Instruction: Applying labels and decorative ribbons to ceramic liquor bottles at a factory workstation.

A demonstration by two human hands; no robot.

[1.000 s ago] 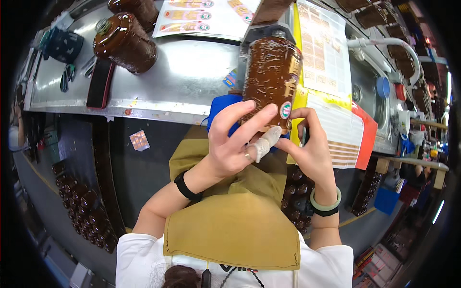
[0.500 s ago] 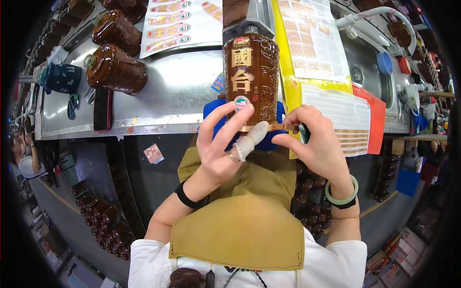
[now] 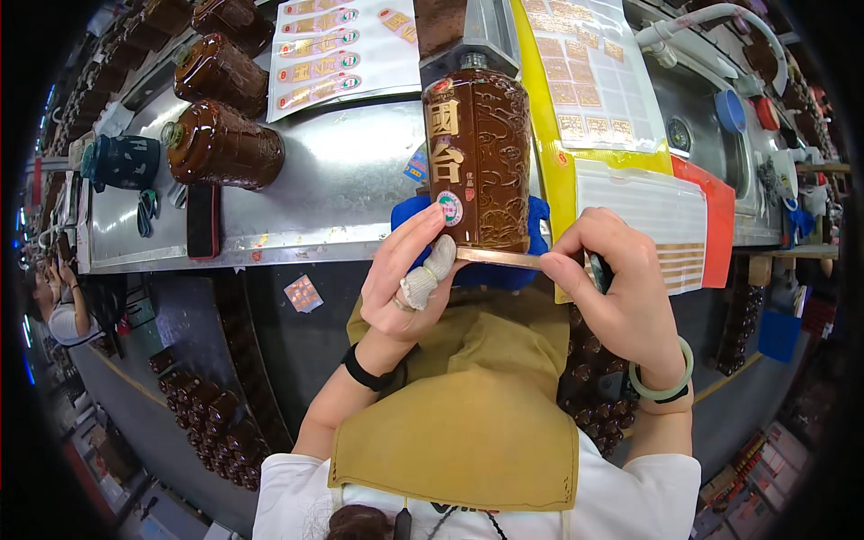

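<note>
A brown glass bottle (image 3: 493, 162) with raised relief, gold lettering and a round green-and-white sticker lies in front of me, neck pointing away, resting on a blue cloth (image 3: 539, 219). My left hand (image 3: 400, 283) is at its base, fingers along the left side; the thumb, in a white finger cover (image 3: 430, 273), presses at the lower edge. A thin gold strip sticker (image 3: 504, 258) runs along the base, stretching out to the right. Its free end is pinched between thumb and forefinger of my right hand (image 3: 625, 288). Something dark, not clear, sits inside that palm.
Several brown bottles (image 3: 229, 144), a dark jar (image 3: 121, 162) and a phone (image 3: 203, 221) stand or lie on the metal bench at left. Sticker sheets (image 3: 315, 54) lie beyond. On the right are a striped strip sheet (image 3: 639, 207), yellow backing and a sink (image 3: 679, 99).
The bottle has turned so its lettering faces more to the left. My right hand has drawn the gold strip's end out rightward, and the left thumb has shifted left along the base.
</note>
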